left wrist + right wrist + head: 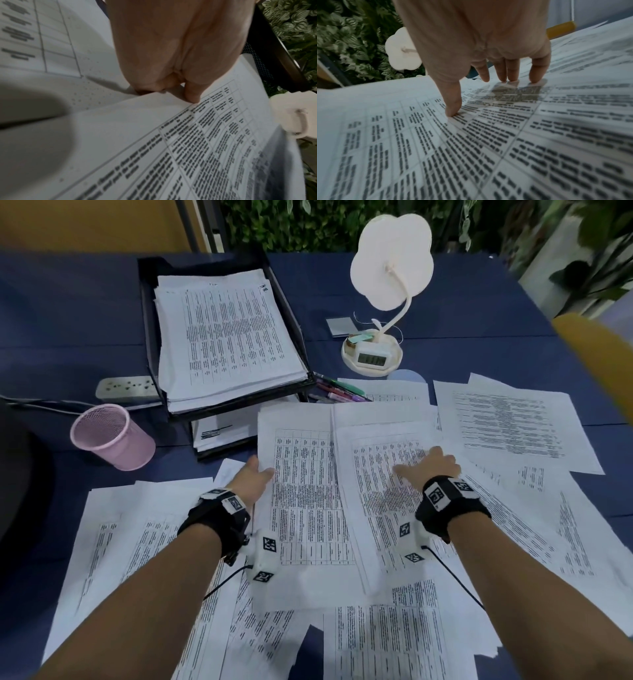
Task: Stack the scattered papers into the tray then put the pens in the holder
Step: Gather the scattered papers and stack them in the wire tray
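A white flower-shaped desk lamp [390, 261] stands toward the far edge of the blue table [479, 302], its round base carrying a small digital clock [371, 358]. A grey card [340, 326] lies just beside the base. A grey power strip [125, 388] lies near the left edge. Green foliage [308, 224] rises beyond the far edge.

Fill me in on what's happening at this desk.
A person is gathering scattered printed sheets. The left hand pinches the edge of a table-printed sheet, while the right hand presses straight fingers on the overlapping sheet. The black tray already holds a stack. The pens lie beside it, and the pink holder has none in it.
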Demonstrator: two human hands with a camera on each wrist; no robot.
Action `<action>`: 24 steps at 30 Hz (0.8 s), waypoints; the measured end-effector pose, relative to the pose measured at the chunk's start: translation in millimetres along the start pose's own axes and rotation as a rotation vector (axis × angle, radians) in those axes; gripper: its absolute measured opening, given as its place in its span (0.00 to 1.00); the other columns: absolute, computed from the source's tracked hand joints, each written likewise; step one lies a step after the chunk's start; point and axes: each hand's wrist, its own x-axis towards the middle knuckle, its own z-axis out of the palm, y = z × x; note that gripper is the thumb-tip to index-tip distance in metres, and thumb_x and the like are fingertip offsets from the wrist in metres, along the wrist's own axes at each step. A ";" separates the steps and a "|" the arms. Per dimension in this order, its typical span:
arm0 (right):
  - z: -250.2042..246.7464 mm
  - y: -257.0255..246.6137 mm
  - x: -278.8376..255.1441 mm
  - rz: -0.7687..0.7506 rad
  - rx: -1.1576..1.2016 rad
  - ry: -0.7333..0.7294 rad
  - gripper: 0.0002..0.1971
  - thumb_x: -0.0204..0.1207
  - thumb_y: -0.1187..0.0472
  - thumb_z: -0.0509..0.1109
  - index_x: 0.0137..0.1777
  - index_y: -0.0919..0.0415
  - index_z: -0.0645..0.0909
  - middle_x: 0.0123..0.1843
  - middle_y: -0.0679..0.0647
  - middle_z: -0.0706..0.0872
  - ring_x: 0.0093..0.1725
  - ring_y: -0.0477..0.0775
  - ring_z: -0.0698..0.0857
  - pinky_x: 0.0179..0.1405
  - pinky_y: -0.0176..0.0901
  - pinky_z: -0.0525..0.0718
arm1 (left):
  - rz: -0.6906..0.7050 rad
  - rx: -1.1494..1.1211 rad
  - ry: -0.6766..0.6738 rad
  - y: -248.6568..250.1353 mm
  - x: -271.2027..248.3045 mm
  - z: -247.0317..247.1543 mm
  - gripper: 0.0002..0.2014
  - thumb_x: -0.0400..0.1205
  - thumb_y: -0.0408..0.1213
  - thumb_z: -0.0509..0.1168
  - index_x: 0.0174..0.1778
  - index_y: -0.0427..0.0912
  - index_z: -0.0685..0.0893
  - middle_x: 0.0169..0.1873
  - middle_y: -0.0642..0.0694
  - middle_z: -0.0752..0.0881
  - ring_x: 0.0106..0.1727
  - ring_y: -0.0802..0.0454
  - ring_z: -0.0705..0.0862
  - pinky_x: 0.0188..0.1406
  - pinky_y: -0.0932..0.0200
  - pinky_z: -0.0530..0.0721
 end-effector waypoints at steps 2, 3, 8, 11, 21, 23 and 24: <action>-1.7 2.6 2.3 0.014 0.046 0.020 0.43 0.69 0.37 0.72 0.74 0.66 0.62 0.71 0.66 0.72 0.71 0.65 0.71 0.71 0.54 0.70 | 0.000 -0.071 0.000 -0.5 -0.6 -0.5 0.19 0.86 0.35 0.56 0.74 0.43 0.67 0.69 0.45 0.77 0.62 0.48 0.77 0.71 0.46 0.73; -2.4 4.0 3.0 0.013 0.097 0.033 0.43 0.68 0.38 0.73 0.74 0.66 0.63 0.71 0.66 0.72 0.71 0.65 0.71 0.70 0.55 0.69 | 0.002 -0.091 -0.002 0.1 -2.0 -0.6 0.19 0.87 0.34 0.56 0.75 0.43 0.67 0.69 0.45 0.77 0.62 0.47 0.78 0.71 0.46 0.73; -7.2 12.1 0.1 -0.067 0.411 -0.028 0.42 0.69 0.47 0.78 0.76 0.65 0.64 0.75 0.65 0.64 0.69 0.66 0.75 0.64 0.55 0.77 | 0.021 -0.151 -0.020 2.0 -8.0 1.3 0.19 0.87 0.31 0.55 0.75 0.42 0.68 0.66 0.47 0.79 0.62 0.49 0.79 0.65 0.53 0.74; -7.4 16.1 4.1 -0.098 0.401 -0.059 0.41 0.67 0.46 0.79 0.75 0.64 0.66 0.73 0.64 0.64 0.60 0.64 0.80 0.58 0.55 0.83 | 0.020 -0.041 -0.034 11.2 -11.1 11.7 0.19 0.86 0.33 0.56 0.75 0.41 0.69 0.68 0.46 0.79 0.65 0.46 0.80 0.70 0.49 0.74; -0.8 14.7 9.1 -0.070 0.440 -0.065 0.37 0.67 0.53 0.80 0.73 0.61 0.68 0.71 0.62 0.62 0.46 0.62 0.85 0.51 0.56 0.88 | 0.043 -0.090 0.089 30.5 -17.2 64.0 0.16 0.86 0.33 0.55 0.70 0.40 0.71 0.62 0.42 0.81 0.56 0.44 0.80 0.56 0.55 0.76; 3.1 14.2 9.2 -0.067 0.466 -0.050 0.37 0.66 0.53 0.81 0.71 0.62 0.69 0.71 0.62 0.62 0.46 0.60 0.83 0.51 0.58 0.88 | 0.057 -0.112 0.124 31.5 -18.2 71.4 0.16 0.86 0.34 0.56 0.70 0.40 0.72 0.62 0.42 0.81 0.55 0.45 0.79 0.56 0.55 0.76; 4.8 13.9 9.2 -0.062 0.481 -0.045 0.36 0.65 0.53 0.81 0.70 0.62 0.69 0.71 0.62 0.62 0.45 0.60 0.82 0.51 0.58 0.88 | 0.060 -0.126 0.133 33.2 -19.0 74.6 0.16 0.86 0.35 0.57 0.70 0.40 0.72 0.62 0.42 0.81 0.55 0.46 0.80 0.57 0.55 0.76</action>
